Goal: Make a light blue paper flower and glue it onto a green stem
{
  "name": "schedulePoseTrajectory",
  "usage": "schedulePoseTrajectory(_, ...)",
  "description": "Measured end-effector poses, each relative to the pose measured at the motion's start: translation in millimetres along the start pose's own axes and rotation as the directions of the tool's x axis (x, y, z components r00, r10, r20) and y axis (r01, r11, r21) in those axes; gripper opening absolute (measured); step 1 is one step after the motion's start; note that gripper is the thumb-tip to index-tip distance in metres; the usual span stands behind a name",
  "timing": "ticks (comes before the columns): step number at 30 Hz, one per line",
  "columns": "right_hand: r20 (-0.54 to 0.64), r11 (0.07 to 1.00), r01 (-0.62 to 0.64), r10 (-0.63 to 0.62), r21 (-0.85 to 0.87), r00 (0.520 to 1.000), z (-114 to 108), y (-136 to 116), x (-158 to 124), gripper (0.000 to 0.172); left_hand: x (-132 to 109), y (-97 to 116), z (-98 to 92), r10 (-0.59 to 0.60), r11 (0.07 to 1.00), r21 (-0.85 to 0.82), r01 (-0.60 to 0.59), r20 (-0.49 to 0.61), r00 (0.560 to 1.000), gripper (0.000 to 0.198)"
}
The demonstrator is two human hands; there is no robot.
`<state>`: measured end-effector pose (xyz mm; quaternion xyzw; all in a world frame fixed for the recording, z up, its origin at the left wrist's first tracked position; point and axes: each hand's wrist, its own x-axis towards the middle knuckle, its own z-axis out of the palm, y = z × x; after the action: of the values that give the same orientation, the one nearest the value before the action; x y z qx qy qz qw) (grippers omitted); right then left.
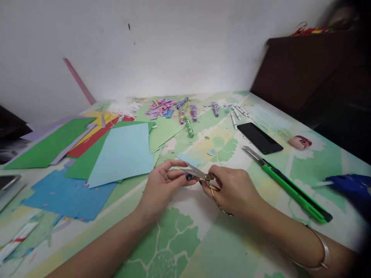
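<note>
In the middle of the head view, my right hand (236, 189) is closed around the gold handles of small scissors (207, 177), their blades pointing left and slightly parted. My left hand (162, 185) pinches a small piece of light blue paper between thumb and fingers, right at the blades; my fingers hide most of it. Just behind the blades, a light blue paper strip (188, 159) lies on the table. A larger light blue sheet (123, 154) rests on green sheets left of my left hand. Right of my right hand lies a green utility knife (292, 187), its blade extended.
A black phone (259, 138), several white markers (234, 120) and a blue glue gun (348, 187) lie on the right. Rolled paper pieces (189, 126) and a heap of purple paper scraps (162, 107) sit toward the wall. Blue sheets (72, 195) lie on the left.
</note>
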<state>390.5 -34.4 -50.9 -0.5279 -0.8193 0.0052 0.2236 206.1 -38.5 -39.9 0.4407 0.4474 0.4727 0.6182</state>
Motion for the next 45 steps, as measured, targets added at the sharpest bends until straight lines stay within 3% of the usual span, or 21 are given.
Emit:
schedulePoseTrajectory(21,-0.113,0.996,0.086,-0.088,-0.028,0.990,5,-1,-3,0.022,-4,5,4.8,-0.052,0.997,-0.054,0.052,0.009,0.999,0.034)
schedulePoseTrajectory(45,-0.129,0.979,0.192,-0.200,-0.069,0.971,2,7,-2,0.021,-3,10,-1.5,0.002,0.994,0.113,-0.002,0.001,1.000,0.030)
